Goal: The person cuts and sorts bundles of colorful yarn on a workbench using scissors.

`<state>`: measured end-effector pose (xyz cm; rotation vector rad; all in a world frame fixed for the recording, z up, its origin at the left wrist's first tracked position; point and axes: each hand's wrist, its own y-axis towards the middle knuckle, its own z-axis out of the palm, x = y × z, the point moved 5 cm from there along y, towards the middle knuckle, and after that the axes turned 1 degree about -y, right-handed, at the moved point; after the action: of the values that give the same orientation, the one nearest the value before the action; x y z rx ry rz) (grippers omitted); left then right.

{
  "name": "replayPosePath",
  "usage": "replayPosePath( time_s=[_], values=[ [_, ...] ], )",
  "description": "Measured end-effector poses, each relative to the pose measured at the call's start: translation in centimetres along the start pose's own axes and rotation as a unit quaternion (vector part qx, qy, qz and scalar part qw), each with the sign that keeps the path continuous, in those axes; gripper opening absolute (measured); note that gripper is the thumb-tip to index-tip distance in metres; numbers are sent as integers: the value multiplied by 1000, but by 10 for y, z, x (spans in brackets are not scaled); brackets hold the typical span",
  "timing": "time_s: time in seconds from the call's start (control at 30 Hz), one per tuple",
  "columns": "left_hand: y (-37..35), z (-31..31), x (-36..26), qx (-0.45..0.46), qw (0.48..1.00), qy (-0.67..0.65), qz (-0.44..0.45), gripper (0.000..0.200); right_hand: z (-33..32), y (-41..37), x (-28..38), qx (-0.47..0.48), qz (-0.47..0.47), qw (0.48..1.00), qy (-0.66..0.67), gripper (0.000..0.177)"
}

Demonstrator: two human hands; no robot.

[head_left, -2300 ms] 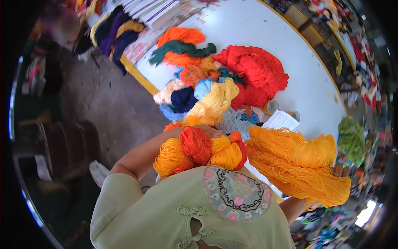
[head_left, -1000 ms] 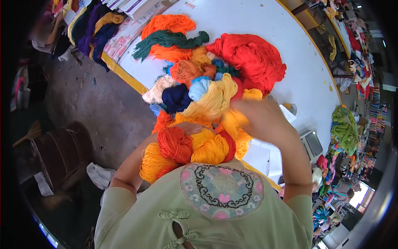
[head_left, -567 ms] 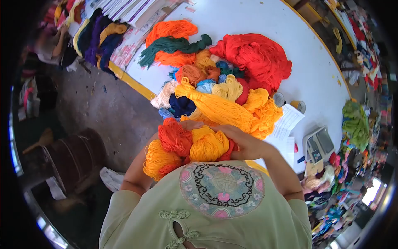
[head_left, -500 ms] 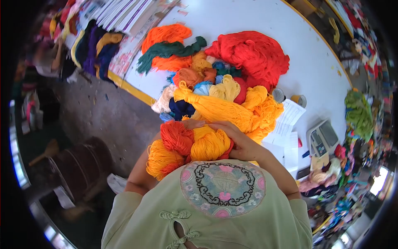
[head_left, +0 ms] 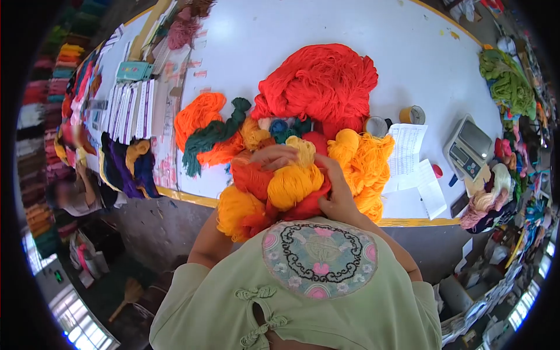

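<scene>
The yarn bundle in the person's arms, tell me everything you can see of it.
The yarn bundle is a lumpy, soft-looking mass of rounded golden and orange-red lobes, with deeper red at its lower right. It looks like fine thread wound in loose loops. It is held in front of the light green shirt, overlapping the near edge of the white table in view; contact with either is unclear. The left grip lies over its far side; the right grip rests against its right side.
</scene>
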<state>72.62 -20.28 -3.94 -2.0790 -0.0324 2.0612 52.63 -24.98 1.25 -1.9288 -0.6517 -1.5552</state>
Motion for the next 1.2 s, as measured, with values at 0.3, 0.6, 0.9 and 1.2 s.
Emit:
replayPosePath(
  time_s=[0.3,0.6,0.9,1.2],
  values=[
    [-33,-155,115,-255,896,-249,-266,29,35,88,15,133,-141,951,-239,49],
    [-33,8,-4,-173,915,356,-72,71,62,105,-55,79,-121,927,-346,20],
    [-38,12,54,-257,902,345,46,66,71,111,-77,6,-126,904,-409,30],
    [-55,15,54,-298,903,303,63,63,-23,27,-107,-227,-133,911,-317,65]
  ],
)
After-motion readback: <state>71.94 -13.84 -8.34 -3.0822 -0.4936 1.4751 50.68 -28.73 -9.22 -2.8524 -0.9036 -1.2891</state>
